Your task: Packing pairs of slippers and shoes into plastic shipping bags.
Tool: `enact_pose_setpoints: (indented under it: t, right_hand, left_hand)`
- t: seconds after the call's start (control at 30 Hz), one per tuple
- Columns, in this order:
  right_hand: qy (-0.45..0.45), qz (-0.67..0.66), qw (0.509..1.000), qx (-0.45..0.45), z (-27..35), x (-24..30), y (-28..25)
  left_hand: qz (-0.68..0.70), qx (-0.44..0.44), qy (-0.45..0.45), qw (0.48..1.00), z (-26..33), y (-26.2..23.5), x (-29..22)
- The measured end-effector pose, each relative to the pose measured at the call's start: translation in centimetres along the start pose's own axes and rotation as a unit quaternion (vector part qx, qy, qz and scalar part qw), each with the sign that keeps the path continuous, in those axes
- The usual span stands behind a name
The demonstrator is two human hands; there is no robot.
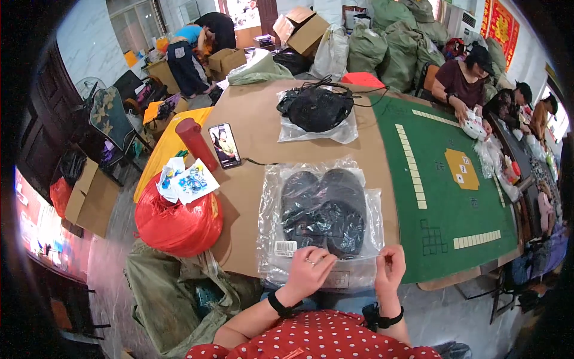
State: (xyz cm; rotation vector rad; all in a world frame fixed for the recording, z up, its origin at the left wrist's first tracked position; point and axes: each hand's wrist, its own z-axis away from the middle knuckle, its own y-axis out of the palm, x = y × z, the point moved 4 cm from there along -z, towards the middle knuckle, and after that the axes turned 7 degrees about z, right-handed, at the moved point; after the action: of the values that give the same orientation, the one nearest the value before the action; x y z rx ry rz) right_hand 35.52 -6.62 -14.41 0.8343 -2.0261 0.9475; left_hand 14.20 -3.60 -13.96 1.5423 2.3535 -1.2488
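Black round-ended slippers (296, 200), crinkly clear plastic bag (375, 218), two hands on it

So the pair is lying side by side inside the bag, which is sitting on the flat brown tabletop (373, 146) right in front of the person. Left hand (308, 272) is resting at the slippers' near ends, fingers curled close together; can't tell if they're gripping any plastic. Right hand (390, 272) is pinching the bag's edge, thumb and fingers together. Big glossy red ball of twine (179, 230) is sitting off to the left.
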Motion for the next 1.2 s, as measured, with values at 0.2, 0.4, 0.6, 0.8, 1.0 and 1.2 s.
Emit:
enact_pose_setpoints:
  t: [0.2, 0.4, 0.6, 0.8, 1.0, 1.2]
  right_hand:
    - [0.026, 0.004, 0.999, 0.020, -0.3, 0.0, 0.1]
    - [0.014, 0.008, 1.000, -0.006, -0.5, -0.7, 0.2]
    - [-0.006, 0.018, 1.000, -0.022, -0.3, -1.1, 0.3]
    - [-0.009, 0.020, 0.997, -0.068, -0.3, -0.8, -0.1]
    - [0.018, -0.021, 0.993, -0.114, -1.0, -3.8, -2.4]
    - [0.079, -0.065, 0.993, -0.060, -1.7, -4.6, -3.2]
  left_hand:
    - [-0.039, -0.008, -0.010, 0.999, 1.0, -1.7, 1.0]
    - [-0.088, -0.025, -0.011, 0.996, 1.8, -3.4, 1.7]
    - [-0.123, -0.034, 0.024, 0.992, 2.9, -4.7, 2.3]
    - [-0.125, -0.060, 0.040, 0.990, 3.2, -5.3, 2.4]
    - [-0.104, -0.095, 0.015, 0.990, 4.6, -6.7, 4.7]
    - [-0.057, -0.020, -0.065, 0.996, 4.6, -7.4, 6.4]
